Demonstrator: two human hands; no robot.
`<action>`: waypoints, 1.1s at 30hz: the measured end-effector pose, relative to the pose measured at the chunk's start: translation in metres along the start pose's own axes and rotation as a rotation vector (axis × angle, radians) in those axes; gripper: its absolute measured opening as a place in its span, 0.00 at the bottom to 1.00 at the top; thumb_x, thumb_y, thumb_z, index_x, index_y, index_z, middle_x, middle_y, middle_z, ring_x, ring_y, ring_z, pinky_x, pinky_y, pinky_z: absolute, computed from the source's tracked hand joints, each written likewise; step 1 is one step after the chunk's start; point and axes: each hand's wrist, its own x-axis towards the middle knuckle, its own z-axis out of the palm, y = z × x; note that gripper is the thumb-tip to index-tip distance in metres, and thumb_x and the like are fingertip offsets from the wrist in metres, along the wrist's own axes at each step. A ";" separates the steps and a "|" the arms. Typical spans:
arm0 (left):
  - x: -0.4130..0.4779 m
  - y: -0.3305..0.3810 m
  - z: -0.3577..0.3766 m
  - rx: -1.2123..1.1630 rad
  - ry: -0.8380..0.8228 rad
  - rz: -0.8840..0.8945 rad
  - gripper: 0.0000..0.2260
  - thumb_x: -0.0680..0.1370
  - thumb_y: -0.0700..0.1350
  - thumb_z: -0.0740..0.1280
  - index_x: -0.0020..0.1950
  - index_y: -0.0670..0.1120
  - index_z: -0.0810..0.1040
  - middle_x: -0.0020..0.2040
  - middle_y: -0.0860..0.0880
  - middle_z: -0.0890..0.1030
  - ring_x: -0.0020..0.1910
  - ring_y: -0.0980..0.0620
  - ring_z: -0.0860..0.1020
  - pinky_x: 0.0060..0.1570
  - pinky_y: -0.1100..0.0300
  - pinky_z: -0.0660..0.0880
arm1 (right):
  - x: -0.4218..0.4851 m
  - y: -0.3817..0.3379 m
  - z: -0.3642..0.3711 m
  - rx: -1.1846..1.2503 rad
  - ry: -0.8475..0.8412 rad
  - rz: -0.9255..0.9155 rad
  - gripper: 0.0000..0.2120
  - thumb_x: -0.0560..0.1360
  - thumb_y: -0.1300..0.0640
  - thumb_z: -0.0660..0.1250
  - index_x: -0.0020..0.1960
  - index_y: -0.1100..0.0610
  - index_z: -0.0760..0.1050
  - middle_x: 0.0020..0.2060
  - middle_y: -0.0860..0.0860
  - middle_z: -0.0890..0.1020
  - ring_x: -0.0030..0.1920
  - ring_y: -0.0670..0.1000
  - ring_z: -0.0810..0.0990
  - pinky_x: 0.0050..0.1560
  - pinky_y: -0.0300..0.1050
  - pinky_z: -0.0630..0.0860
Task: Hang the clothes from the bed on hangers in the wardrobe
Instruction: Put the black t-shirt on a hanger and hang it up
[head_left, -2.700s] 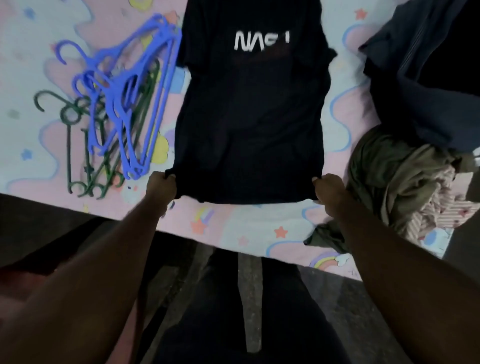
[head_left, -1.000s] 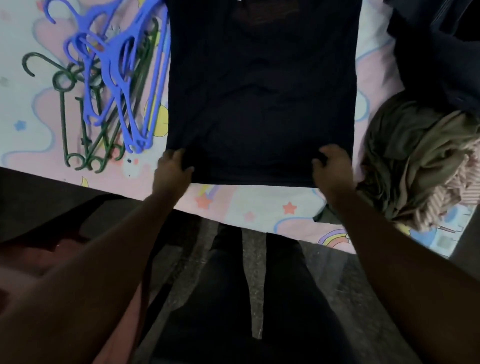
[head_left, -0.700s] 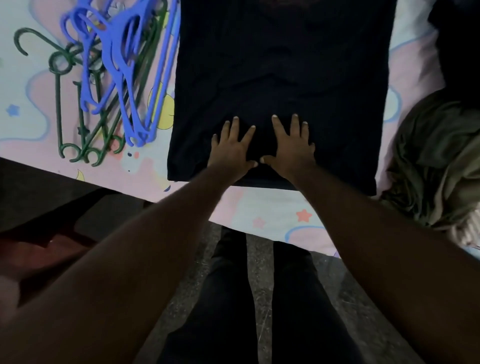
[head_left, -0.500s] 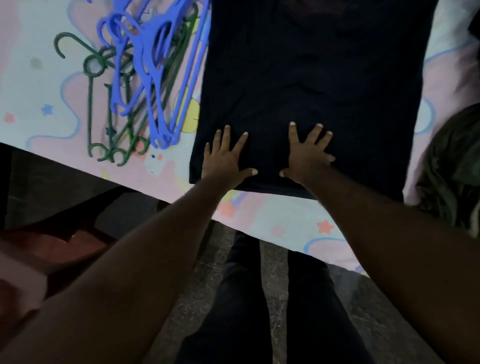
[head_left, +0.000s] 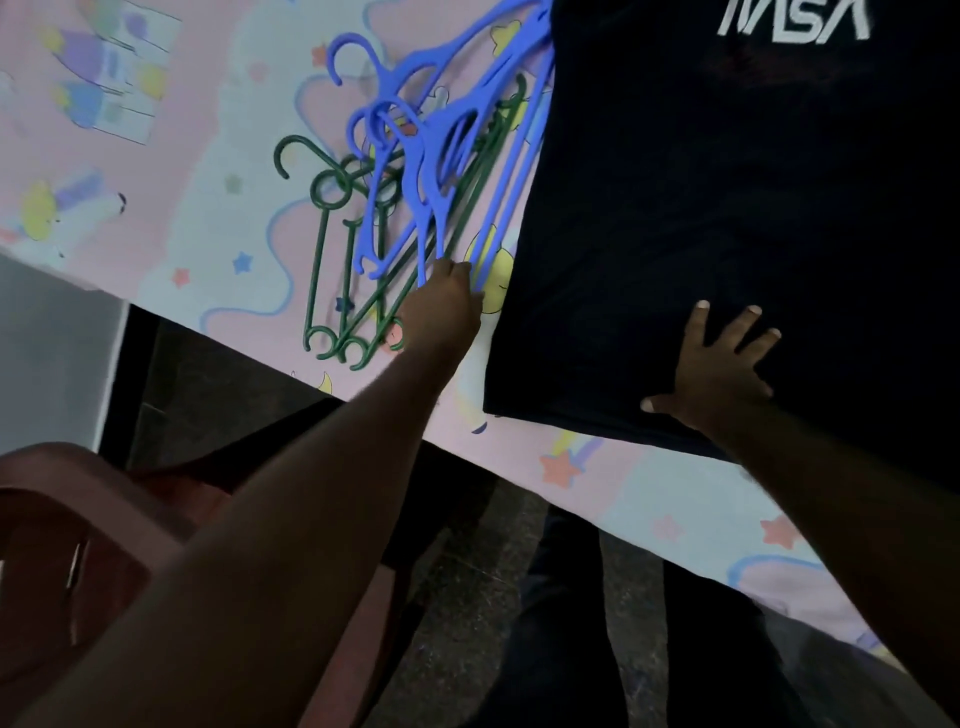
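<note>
The black T-shirt (head_left: 727, 208) is lying flat on the bed sheet (head_left: 182, 156), with its white letters at the top. A moment ago both hands were pressing flat near its bottom edge. Now the left hand (head_left: 441, 306) is off the shirt and is reaching over to the blue hangers (head_left: 427, 171) just beside it, touching their lower ends. I cannot tell if its fingers are closing on one. The right hand (head_left: 719, 364) is staying on the shirt, fingers spread flat. Green hangers (head_left: 316, 270) are lying under the blue ones.
</note>
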 end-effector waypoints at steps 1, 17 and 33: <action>0.005 0.002 0.001 0.037 -0.036 0.003 0.18 0.81 0.47 0.62 0.69 0.42 0.70 0.64 0.41 0.72 0.56 0.37 0.77 0.49 0.46 0.74 | 0.000 -0.001 0.000 -0.005 -0.004 0.005 0.66 0.64 0.38 0.78 0.78 0.53 0.29 0.74 0.66 0.31 0.75 0.72 0.36 0.61 0.76 0.68; 0.022 -0.033 -0.030 -0.223 0.126 -0.269 0.08 0.77 0.40 0.62 0.38 0.39 0.72 0.34 0.41 0.76 0.36 0.40 0.73 0.35 0.58 0.61 | 0.005 -0.004 0.007 0.023 0.024 0.054 0.66 0.64 0.40 0.79 0.78 0.51 0.30 0.74 0.65 0.31 0.75 0.71 0.36 0.62 0.76 0.67; -0.155 0.188 0.043 -0.444 -0.144 0.181 0.08 0.79 0.47 0.67 0.49 0.41 0.79 0.41 0.39 0.82 0.43 0.36 0.80 0.39 0.50 0.72 | -0.049 0.096 -0.023 1.521 0.152 -0.259 0.11 0.81 0.50 0.63 0.61 0.51 0.72 0.54 0.50 0.81 0.54 0.51 0.82 0.50 0.49 0.79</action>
